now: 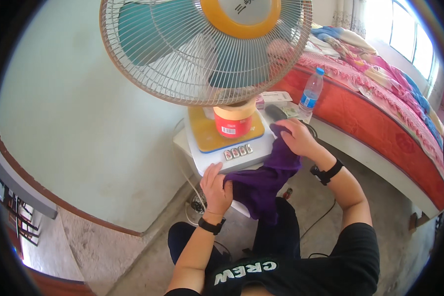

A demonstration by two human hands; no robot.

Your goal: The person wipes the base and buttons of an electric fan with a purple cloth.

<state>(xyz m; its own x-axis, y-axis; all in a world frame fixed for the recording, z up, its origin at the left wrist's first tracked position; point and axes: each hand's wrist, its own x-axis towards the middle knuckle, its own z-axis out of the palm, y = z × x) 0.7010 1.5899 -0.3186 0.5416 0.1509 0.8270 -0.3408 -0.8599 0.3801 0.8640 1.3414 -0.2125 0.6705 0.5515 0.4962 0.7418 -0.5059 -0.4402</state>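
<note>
A dark purple cloth (266,185) stretches between my two hands in front of the table fan (202,54), drooping over my knees in the middle. My left hand (215,190) is closed on its left end, with the fingertips at the front left corner of the fan's white base (209,157). Its right end is bunched in my right hand (299,138), beside the base's right edge. On the base are a yellow panel (202,129), a row of silver push buttons (238,151) and a red and cream round piece (233,126) with a label.
A clear bottle with a blue cap (312,93) stands right of the fan, near a dark mouse-shaped object (275,112) and a white box (276,96). The bed (380,130) runs along the right, a pale wall (84,123) along the left. Cords lie on the floor.
</note>
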